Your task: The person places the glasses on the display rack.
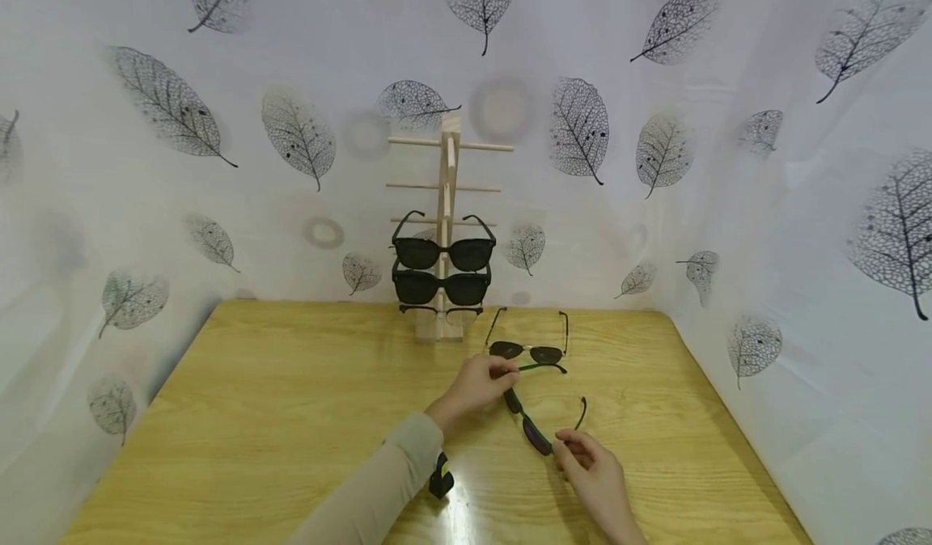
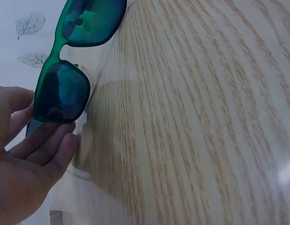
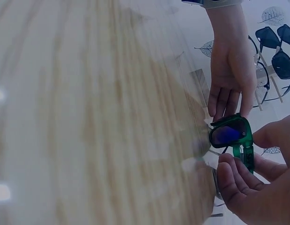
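Observation:
Both hands hold one pair of green-framed sunglasses [image 1: 537, 437] with dark, bluish lenses. The left hand [image 1: 480, 382] pinches it at one end, by the hinge, with a temple arm stretching past its fingertips. At the other end the right hand [image 1: 593, 472] grips the frame corner between thumb and fingers. Both temple arms are unfolded and point away from the person. In the left wrist view the lenses [image 2: 63, 91] stand above the wood surface. The right wrist view shows one lens [image 3: 231, 133] between the two hands. Just beyond the left hand, thin-framed sunglasses [image 1: 527, 352] lie with arms unfolded.
A wooden display stand [image 1: 449, 157] with crossbars rises at the table's back. On it hang black sunglasses [image 1: 442, 254], a second black pair [image 1: 442, 288] and half-rim glasses [image 1: 441, 311]. A leaf-patterned curtain [image 1: 335, 35] surrounds the wooden table [image 1: 291, 383].

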`<state>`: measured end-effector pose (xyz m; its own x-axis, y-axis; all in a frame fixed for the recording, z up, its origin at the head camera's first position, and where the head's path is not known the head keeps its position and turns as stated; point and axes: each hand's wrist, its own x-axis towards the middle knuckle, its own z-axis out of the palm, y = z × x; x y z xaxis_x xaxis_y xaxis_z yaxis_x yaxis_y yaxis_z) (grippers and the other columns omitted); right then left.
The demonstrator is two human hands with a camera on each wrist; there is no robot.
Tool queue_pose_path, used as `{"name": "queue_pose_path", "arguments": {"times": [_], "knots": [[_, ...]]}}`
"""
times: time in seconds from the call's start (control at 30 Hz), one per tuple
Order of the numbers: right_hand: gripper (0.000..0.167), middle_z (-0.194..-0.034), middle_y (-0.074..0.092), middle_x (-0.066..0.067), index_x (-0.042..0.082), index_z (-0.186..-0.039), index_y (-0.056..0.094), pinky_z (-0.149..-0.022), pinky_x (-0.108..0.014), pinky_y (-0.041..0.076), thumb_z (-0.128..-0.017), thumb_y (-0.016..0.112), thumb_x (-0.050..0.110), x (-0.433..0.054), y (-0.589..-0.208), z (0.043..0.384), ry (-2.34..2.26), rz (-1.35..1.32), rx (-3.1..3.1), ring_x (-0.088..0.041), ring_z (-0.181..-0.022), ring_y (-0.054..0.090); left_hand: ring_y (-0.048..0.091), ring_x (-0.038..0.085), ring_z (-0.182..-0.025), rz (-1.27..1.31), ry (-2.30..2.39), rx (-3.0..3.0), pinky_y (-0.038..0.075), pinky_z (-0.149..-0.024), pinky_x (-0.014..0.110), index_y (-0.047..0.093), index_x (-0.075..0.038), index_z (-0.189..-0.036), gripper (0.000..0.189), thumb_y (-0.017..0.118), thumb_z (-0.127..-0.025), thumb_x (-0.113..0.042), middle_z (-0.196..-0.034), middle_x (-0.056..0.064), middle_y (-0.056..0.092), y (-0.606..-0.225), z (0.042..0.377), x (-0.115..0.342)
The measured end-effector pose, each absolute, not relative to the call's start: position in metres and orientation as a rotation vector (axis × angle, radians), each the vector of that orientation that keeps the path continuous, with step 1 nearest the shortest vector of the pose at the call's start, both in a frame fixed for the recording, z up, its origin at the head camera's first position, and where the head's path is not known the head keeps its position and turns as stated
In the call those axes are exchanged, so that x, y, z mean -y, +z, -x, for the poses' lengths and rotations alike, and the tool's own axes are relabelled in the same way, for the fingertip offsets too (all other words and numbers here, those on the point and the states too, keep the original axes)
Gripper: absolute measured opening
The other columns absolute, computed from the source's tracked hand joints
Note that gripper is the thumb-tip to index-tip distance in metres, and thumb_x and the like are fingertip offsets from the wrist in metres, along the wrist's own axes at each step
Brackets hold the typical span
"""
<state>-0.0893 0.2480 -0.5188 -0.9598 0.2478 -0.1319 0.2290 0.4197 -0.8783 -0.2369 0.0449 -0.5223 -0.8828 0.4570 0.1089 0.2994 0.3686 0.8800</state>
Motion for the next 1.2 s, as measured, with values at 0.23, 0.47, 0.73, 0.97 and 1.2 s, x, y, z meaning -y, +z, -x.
{"name": "queue_pose_path", "arguments": {"times": [0.23,0.47,0.73,0.97,1.2], "knots": [[0.027,-0.101,0.075,-0.009,0.002,-0.125,0.073,-0.066,-0.024,0.059,-0.103,0.070,0.018,-0.248,-0.516,0.088,1.629,0.479,2.590,-0.014,-0.081,0.072,0.071,0.016,-0.099,-0.685,1.575,-2.435,0.059,-0.086,0.031,0.081,-0.006,-0.114,0.020,0.069,-0.103,-0.019,-0.110,0.003,0.079,-0.521,0.235,-0.041],[0.028,-0.104,0.075,-0.010,0.002,-0.125,0.072,-0.068,-0.023,0.060,-0.104,0.069,0.020,-0.249,-0.513,0.085,1.618,0.487,2.562,-0.013,-0.082,0.073,0.069,0.011,-0.094,-0.681,1.607,-2.416,0.058,-0.082,0.026,0.080,-0.005,-0.116,0.022,0.071,-0.103,-0.021,-0.109,0.003,0.079,-0.516,0.229,-0.036],[0.027,-0.106,0.075,-0.012,0.001,-0.124,0.072,-0.071,-0.023,0.061,-0.106,0.066,0.020,-0.255,-0.502,0.089,1.588,0.402,2.470,-0.013,-0.082,0.073,0.066,0.006,-0.090,-0.682,1.641,-2.410,0.056,-0.077,0.025,0.080,-0.016,-0.115,0.019,0.072,-0.102,-0.028,-0.108,-0.002,0.077,-0.503,0.222,-0.034],[0.022,-0.100,0.075,-0.011,0.001,-0.120,0.074,-0.069,-0.027,0.062,-0.106,0.064,0.014,-0.259,-0.486,0.096,1.493,0.325,2.392,-0.012,-0.076,0.073,0.066,0.006,-0.086,-0.678,1.729,-2.395,0.057,-0.074,0.025,0.080,-0.021,-0.115,0.018,0.073,-0.102,-0.029,-0.109,-0.004,0.078,-0.486,0.217,-0.033],[0.021,-0.095,0.074,0.002,0.002,-0.120,0.074,-0.067,-0.027,0.061,-0.107,0.064,0.014,-0.262,-0.471,0.102,1.501,0.271,2.317,-0.006,-0.071,0.069,0.069,0.007,-0.088,-0.688,1.803,-2.390,0.057,-0.075,0.026,0.080,-0.017,-0.118,0.022,0.073,-0.102,-0.030,-0.110,0.001,0.079,-0.467,0.213,-0.032]]}}
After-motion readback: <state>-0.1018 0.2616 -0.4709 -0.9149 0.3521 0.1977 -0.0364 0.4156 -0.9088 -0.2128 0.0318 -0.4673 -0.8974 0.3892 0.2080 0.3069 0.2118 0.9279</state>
